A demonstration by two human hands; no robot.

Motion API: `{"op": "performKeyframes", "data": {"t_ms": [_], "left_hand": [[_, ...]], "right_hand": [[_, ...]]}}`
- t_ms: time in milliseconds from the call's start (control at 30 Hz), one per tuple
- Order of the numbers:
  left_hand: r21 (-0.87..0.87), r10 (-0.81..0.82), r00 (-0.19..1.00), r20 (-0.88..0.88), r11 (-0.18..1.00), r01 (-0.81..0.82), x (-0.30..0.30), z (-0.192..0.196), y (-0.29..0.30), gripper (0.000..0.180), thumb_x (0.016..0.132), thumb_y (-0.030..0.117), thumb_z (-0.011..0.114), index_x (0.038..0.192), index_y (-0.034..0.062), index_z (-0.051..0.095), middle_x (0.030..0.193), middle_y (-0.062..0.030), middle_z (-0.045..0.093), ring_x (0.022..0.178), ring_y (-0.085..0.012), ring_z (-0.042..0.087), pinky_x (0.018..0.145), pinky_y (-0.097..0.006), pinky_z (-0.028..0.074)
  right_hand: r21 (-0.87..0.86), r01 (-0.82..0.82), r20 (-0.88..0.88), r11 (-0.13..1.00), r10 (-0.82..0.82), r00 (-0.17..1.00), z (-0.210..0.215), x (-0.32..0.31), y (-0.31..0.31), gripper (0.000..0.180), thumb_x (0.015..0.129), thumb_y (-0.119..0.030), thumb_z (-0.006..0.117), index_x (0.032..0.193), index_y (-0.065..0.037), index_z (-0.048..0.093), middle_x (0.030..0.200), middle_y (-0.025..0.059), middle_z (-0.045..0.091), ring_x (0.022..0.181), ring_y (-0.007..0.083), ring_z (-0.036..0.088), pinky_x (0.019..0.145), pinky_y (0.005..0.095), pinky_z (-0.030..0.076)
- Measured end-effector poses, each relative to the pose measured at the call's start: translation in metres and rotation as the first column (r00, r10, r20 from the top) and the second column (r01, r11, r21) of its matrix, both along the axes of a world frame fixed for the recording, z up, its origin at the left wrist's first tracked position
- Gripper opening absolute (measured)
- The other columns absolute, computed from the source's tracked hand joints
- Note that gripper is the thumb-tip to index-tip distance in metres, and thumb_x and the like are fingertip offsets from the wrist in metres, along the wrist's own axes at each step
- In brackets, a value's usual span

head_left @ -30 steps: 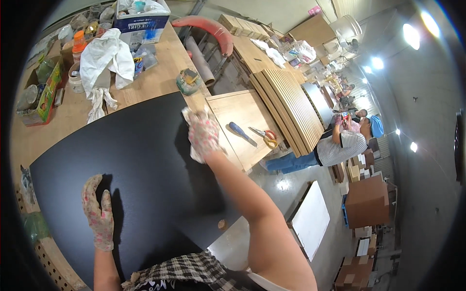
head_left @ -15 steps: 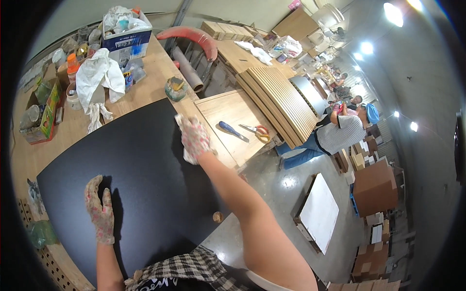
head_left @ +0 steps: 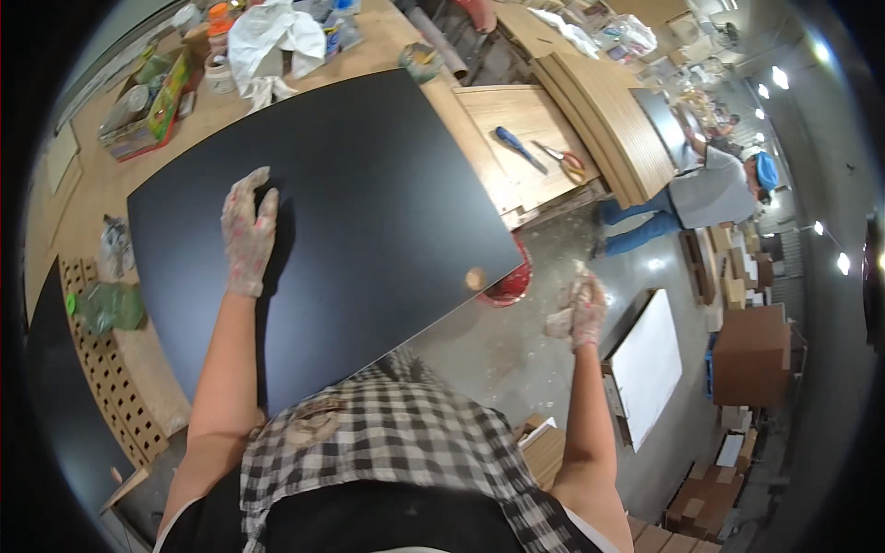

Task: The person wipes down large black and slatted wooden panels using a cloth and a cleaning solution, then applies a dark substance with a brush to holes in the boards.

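A large black panel [head_left: 369, 212] with a curved far edge lies flat on the wooden workbench in front of me. Above its left part is my left hand [head_left: 249, 235], in a stained patterned glove, fingers apart and nothing in them; contact with the surface is hard to tell. My right hand [head_left: 587, 318], gloved alike, is off the panel's right side, over the floor. Its fingers are closed round a crumpled whitish cloth [head_left: 559, 323], mostly hidden by the hand. Near the panel's right corner is a small round tan spot [head_left: 475, 278].
Beyond the panel, a blue-handled tool [head_left: 521, 149] and scissors [head_left: 564, 161] lie on a wooden board. A red bucket [head_left: 512, 276] stands below the panel's corner. Stacked boards [head_left: 604, 120] and a person [head_left: 705, 194] are farther right. A green bottle [head_left: 111, 307] lies at left.
My right hand has left the panel's far right edge and come back toward me, over the floor, with the cloth. My left hand stays over the panel; the view has shifted.
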State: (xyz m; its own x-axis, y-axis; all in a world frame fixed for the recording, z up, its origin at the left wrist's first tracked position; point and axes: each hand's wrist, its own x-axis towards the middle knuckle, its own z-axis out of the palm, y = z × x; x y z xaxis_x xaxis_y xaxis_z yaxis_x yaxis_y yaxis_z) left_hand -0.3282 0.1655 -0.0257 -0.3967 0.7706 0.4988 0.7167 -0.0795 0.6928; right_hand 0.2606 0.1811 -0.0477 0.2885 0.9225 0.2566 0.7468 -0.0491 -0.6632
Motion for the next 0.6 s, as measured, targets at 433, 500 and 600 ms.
{"op": "performKeyframes", "data": {"t_ms": [433, 500, 600], "left_hand": [[-0.002, -0.077, 0.942, 0.327, 0.997, 0.082, -0.045, -0.007, -0.063, 0.031, 0.091, 0.014, 0.063, 0.120, 0.0027, 0.061, 0.117, -0.0110, 0.062, 0.109, -0.0209, 0.061, 0.095, -0.032, 0.047], [-0.042, 0.032, 0.993, 0.109, 0.999, -0.028, -0.065, -0.002, -0.094, 0.031, 0.091, 0.014, 0.063, 0.120, 0.0030, 0.061, 0.116, -0.0116, 0.062, 0.109, -0.0232, 0.060, 0.095, -0.034, 0.047], [-0.070, 0.188, 0.970, -0.156, 0.977, -0.201, -0.089, -0.005, -0.143, 0.031, 0.089, 0.013, 0.064, 0.118, 0.0041, 0.062, 0.114, -0.0124, 0.063, 0.109, -0.0287, 0.059, 0.097, -0.038, 0.044]], "right_hand": [[0.149, -0.229, 0.133, 0.962, 0.210, 0.969, 0.032, -0.150, -0.030, 0.024, 0.091, -0.015, 0.062, 0.112, -0.010, 0.071, 0.110, 0.0150, 0.058, 0.103, 0.0279, 0.059, 0.089, 0.0361, 0.048], [0.152, -0.282, 0.309, 0.947, 0.226, 0.924, 0.016, -0.161, -0.038, 0.026, 0.091, -0.012, 0.060, 0.115, -0.009, 0.069, 0.109, 0.0145, 0.057, 0.100, 0.0274, 0.059, 0.086, 0.0360, 0.049], [0.141, -0.303, 0.215, 0.943, 0.270, 0.939, -0.003, -0.206, -0.073, 0.026, 0.093, -0.014, 0.059, 0.116, -0.008, 0.068, 0.111, 0.0177, 0.056, 0.102, 0.0290, 0.058, 0.087, 0.0372, 0.049]]}}
